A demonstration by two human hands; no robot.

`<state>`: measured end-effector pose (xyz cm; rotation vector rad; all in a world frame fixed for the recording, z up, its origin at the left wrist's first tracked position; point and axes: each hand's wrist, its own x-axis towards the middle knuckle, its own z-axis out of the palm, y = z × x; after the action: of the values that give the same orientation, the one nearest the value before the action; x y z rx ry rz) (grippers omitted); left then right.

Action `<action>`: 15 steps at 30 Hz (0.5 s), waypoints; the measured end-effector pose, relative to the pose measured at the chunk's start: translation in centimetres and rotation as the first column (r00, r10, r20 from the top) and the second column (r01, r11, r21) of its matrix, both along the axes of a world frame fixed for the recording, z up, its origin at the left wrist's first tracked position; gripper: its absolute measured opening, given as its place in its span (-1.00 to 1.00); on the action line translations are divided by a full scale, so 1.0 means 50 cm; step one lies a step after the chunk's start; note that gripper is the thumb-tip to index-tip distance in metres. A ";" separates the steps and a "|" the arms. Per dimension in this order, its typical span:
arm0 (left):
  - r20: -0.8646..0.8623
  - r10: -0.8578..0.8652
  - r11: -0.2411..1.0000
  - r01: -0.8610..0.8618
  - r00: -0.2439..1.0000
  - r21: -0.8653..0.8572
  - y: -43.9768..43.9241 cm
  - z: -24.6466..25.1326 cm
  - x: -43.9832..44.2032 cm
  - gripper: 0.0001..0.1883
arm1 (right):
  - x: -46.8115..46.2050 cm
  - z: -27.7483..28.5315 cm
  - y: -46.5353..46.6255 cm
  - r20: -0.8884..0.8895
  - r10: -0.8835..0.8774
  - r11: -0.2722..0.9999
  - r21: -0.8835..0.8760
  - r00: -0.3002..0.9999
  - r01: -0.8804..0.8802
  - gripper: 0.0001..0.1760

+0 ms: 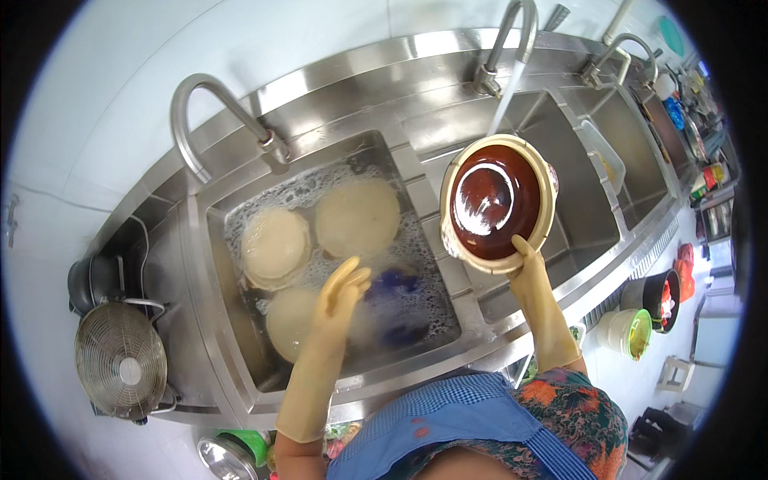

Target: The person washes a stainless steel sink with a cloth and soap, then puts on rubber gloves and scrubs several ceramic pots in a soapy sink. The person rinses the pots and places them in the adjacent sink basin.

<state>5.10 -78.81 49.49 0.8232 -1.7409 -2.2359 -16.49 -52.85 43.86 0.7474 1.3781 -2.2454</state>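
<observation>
My right hand (pixel 528 258), in a yellow rubber glove, grips the near rim of a clay pot (pixel 495 201) with a glossy brown inside and a cream rim. The pot is tilted with its mouth toward me, over the middle sink. Water runs from the middle faucet (pixel 522 36) behind the pot's far side. My left hand (pixel 345 288), gloved too, is above the soapy water of the left sink (pixel 252 198), fingers apart and holding nothing. Several round pale pieces lie in that water, one of them (pixel 357 217) beyond my left fingers. A blue thing (pixel 396 282) shows blurred under the water beside that hand.
Another faucet (pixel 204 90) arches over the left sink's far corner. A fan (pixel 120 360) stands at the far left. The right sink basin holds a clear plastic container (pixel 603 156). Buckets (pixel 624 333) stand on the floor at right, and a metal bowl (pixel 225 459) is below the counter.
</observation>
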 end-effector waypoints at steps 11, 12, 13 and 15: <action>0.157 0.170 0.982 -0.180 0.973 0.053 -0.012 -0.074 0.062 -0.61 | -0.145 -0.275 -0.011 0.288 0.009 0.926 0.360 0.958 -0.117 -0.51; 0.178 0.182 0.980 -0.194 0.967 0.051 -0.012 -0.077 0.067 -0.61 | -0.148 -0.304 -0.021 0.314 -0.001 0.921 0.370 0.949 -0.122 -0.54; 0.206 0.195 0.977 -0.209 0.959 0.049 -0.011 -0.078 0.073 -0.62 | -0.148 -0.333 -0.029 0.316 0.013 0.929 0.348 0.949 -0.128 -0.53; 0.259 0.224 0.970 -0.241 0.940 0.035 -0.010 -0.080 0.087 -0.61 | -0.143 -0.390 -0.041 0.324 0.004 0.931 0.344 0.946 -0.122 -0.53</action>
<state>9.44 -79.30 45.50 1.3072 -1.5747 -2.1156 -23.62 -54.88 24.35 1.1140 1.6365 -1.7393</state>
